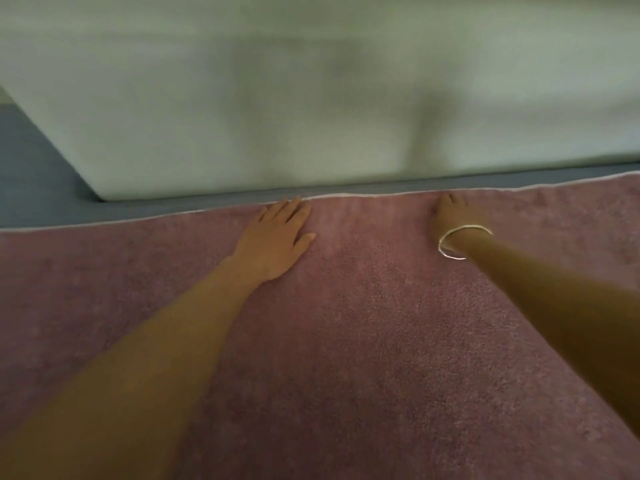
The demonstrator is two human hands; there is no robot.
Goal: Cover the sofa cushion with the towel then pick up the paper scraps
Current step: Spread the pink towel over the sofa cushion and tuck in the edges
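Note:
A dusty-pink towel lies spread flat over the blue sofa cushion, whose bare strip shows along the towel's far white-trimmed edge. My left hand rests palm down on the towel near that far edge, fingers apart. My right hand, with a thin bangle on the wrist, also presses flat on the towel near the edge, further right. Neither hand holds anything. No paper scraps are in sight.
A pale green-white back cushion stands upright just beyond the towel's far edge, blurred. A wider patch of bare blue seat shows at the far left.

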